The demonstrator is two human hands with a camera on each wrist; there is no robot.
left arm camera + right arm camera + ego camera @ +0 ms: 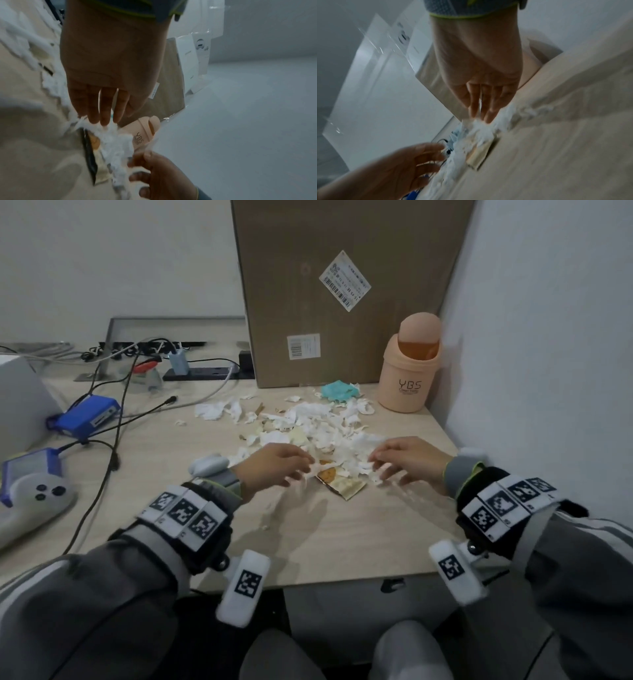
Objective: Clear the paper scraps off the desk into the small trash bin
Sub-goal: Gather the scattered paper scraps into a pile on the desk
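A heap of torn white paper scraps (325, 429) lies mid-desk, with a tan snack wrapper (342, 486) at its near edge. The peach lidded trash bin (409, 364) marked YBS stands upright at the back right, by the wall. My left hand (291, 465) and right hand (383, 465) flank the near end of the heap, palms facing each other. In the left wrist view the left hand's fingers (104, 116) are straight, tips in the scraps (118, 140). The right wrist view shows the right hand's fingers (485, 111) straight, touching the scraps (471, 135). Neither hand grips anything.
A tall cardboard box (342, 292) stands behind the heap, and a teal crumpled piece (339, 390) lies at its foot. A white wall (548, 337) bounds the right side. Blue devices (85, 416), cables (113, 440), a controller (37, 491) and a power strip (205, 373) crowd the left.
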